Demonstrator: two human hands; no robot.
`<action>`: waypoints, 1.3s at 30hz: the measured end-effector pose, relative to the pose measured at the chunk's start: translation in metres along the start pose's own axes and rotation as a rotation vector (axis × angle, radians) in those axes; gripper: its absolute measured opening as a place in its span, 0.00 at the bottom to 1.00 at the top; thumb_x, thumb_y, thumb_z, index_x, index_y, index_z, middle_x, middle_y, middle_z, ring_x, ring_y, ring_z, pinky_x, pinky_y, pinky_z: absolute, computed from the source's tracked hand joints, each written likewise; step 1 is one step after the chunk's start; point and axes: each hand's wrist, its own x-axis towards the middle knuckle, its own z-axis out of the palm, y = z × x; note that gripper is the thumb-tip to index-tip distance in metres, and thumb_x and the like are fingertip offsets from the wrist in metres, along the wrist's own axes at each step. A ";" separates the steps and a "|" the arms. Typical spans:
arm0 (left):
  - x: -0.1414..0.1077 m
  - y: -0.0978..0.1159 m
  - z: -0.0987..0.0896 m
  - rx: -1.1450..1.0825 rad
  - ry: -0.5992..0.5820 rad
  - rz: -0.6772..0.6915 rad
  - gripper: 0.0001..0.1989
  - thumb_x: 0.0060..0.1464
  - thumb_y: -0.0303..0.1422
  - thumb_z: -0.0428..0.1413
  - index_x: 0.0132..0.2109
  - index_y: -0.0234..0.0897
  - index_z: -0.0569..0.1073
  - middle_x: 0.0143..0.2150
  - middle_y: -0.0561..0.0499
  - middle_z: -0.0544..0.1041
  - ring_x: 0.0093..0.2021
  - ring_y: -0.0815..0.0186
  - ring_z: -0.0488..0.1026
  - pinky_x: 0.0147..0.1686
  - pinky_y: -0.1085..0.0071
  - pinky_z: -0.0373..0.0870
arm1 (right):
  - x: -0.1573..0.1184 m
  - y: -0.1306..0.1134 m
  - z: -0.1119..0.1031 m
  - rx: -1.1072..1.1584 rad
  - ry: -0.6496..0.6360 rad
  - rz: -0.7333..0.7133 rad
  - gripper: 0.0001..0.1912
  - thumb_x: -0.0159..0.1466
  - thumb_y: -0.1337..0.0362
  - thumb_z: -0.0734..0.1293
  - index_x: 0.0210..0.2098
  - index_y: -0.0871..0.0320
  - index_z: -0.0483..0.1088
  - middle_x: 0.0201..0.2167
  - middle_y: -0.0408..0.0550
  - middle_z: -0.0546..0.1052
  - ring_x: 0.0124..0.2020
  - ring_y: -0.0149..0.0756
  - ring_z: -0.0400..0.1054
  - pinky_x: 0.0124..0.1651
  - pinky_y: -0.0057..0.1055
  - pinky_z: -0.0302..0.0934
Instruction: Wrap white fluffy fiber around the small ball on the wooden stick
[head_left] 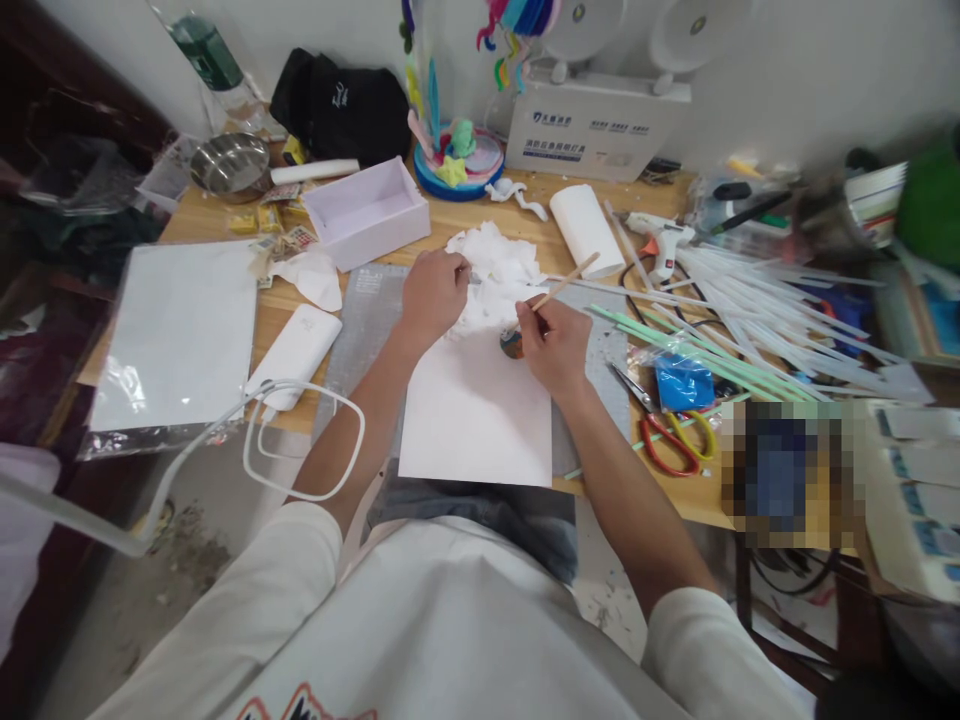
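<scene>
My right hand (pixel 559 345) is closed around a thin wooden stick (pixel 574 277), which slants up to the right. By its fingertips is a small, round, dark brown and bluish thing (pixel 511 343); whether it joins the stick I cannot tell. My left hand (pixel 435 292) is closed at the edge of a heap of crumpled white tissue (pixel 499 258), its fingertips pinched together, and what they hold is too small to make out. Beneath both hands lies a white sheet of paper (pixel 476 420) on a grey cutting mat (pixel 360 340).
Scissors (pixel 667 435), green sticks (pixel 705 350), white glue sticks (pixel 772 310) and a glue gun (pixel 664 245) lie right. Left are a white power bank (pixel 296 355) with a looping cable and bagged paper (pixel 176 340). Behind stand a lilac box (pixel 375 225) and tissue roll (pixel 587 230).
</scene>
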 end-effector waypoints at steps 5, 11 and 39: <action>-0.001 -0.002 0.002 -0.003 0.037 0.013 0.13 0.64 0.38 0.51 0.37 0.45 0.80 0.37 0.45 0.80 0.45 0.54 0.75 0.46 0.57 0.69 | -0.001 -0.001 0.000 0.007 0.011 0.003 0.21 0.71 0.49 0.60 0.25 0.54 0.66 0.19 0.40 0.66 0.22 0.30 0.60 0.31 0.33 0.52; -0.001 0.000 0.000 0.021 0.023 0.006 0.12 0.64 0.34 0.51 0.36 0.44 0.79 0.37 0.45 0.80 0.44 0.54 0.75 0.46 0.57 0.69 | -0.003 -0.002 -0.007 0.027 0.147 0.034 0.22 0.71 0.50 0.60 0.24 0.54 0.66 0.17 0.39 0.64 0.21 0.28 0.58 0.29 0.32 0.51; -0.014 0.024 -0.010 -0.136 -0.512 0.531 0.07 0.56 0.29 0.61 0.41 0.40 0.83 0.38 0.48 0.79 0.40 0.62 0.76 0.40 0.68 0.66 | -0.005 0.007 -0.008 0.101 0.185 0.168 0.24 0.69 0.45 0.60 0.25 0.55 0.68 0.17 0.39 0.67 0.19 0.28 0.59 0.28 0.30 0.53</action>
